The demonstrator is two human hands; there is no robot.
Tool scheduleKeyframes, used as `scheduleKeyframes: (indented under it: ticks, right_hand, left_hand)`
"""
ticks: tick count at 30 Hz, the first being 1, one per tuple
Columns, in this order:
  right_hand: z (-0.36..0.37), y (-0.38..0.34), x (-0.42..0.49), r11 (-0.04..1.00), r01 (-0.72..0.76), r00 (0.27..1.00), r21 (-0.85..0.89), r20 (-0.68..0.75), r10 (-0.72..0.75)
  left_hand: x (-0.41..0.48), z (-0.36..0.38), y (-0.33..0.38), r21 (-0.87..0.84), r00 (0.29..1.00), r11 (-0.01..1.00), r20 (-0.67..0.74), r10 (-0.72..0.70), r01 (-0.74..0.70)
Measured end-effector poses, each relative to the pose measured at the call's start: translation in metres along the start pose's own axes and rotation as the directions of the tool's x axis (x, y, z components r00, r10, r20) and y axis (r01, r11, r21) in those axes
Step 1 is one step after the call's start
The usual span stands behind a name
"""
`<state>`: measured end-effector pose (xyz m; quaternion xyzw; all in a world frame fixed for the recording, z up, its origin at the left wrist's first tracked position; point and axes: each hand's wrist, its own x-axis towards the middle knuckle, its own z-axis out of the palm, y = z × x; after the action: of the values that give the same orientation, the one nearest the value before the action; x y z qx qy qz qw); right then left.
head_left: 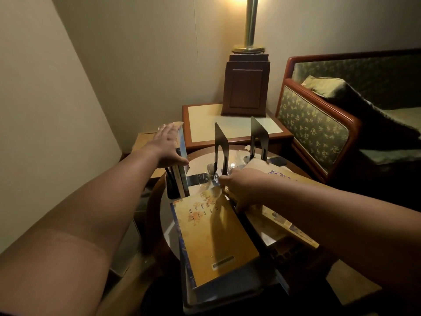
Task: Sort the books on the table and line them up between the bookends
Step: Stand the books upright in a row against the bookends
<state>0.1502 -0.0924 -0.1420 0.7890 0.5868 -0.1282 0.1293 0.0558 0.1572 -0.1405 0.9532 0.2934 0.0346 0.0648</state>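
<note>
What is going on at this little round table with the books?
A person is sorting books on a round glass-topped table. The left hand rests flat against a few upright books at the table's left edge. The right hand reaches toward the base of the nearer black bookend, fingers curled by a tan book; whether it grips is unclear. A second bookend stands behind, and a yellow book lies flat in front.

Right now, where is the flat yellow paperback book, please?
The yellow book lies flat, lower centre of the head view, before the nearer black metal bookend, left of the right hand.
</note>
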Motion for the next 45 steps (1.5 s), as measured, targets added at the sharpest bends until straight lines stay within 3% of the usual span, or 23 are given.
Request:
scheduleKeyframes:
  ticks: [6,10,15,19,23,26,29,36,39,43,45]
  right_hand:
    - [-0.002,-0.007,-0.014,0.995,0.094,0.992,0.032,-0.083,-0.091]
    - [-0.024,0.0,-0.031,0.986,0.111,0.955,0.124,-0.289,-0.071]
    - [-0.07,0.026,-0.042,0.961,0.107,0.842,0.254,-0.538,0.048]
    - [-0.112,0.049,-0.047,0.956,0.088,0.709,0.278,-0.692,0.136]
    - [-0.162,0.067,-0.049,0.956,0.029,0.492,0.291,-0.837,0.24]
    - [-0.193,0.067,-0.048,0.918,0.12,0.33,0.378,-0.887,0.322]
    - [-0.209,0.057,-0.035,0.885,0.219,0.242,0.412,-0.901,0.36]
    - [-0.178,0.025,0.047,0.787,0.423,0.2,0.449,-0.894,0.402]
    - [-0.147,0.008,0.081,0.695,0.468,0.287,0.547,-0.837,0.466]
    - [-0.101,-0.015,0.114,0.573,0.452,0.459,0.684,-0.729,0.507]
    - [-0.08,-0.027,0.124,0.505,0.467,0.493,0.726,-0.688,0.532]
  left_hand:
    - [-0.002,-0.002,0.001,-0.003,1.0,1.0,-0.003,0.004,-0.004]
    - [-0.005,-0.002,0.0,0.003,1.0,1.0,0.002,0.008,-0.008]
    - [-0.008,-0.003,-0.002,0.003,1.0,1.0,0.021,-0.003,0.003]
    - [-0.01,-0.006,0.0,-0.001,0.999,1.0,0.053,-0.007,0.007]
    - [-0.013,-0.009,0.003,-0.02,0.999,1.0,0.045,0.008,-0.007]
    - [-0.012,-0.008,0.002,-0.026,0.999,1.0,0.041,0.004,-0.003]
    - [-0.011,-0.008,0.0,-0.041,0.999,0.999,0.032,0.006,-0.004]
    - [-0.016,-0.008,0.004,-0.088,0.998,0.996,-0.065,0.022,-0.028]
    - [-0.014,-0.008,0.001,-0.124,0.985,0.991,-0.171,0.034,-0.056]
    - [-0.007,-0.005,-0.013,-0.183,0.999,0.982,-0.027,-0.043,0.037]
    - [-0.007,-0.004,-0.012,-0.126,0.999,0.992,0.005,-0.033,0.033]
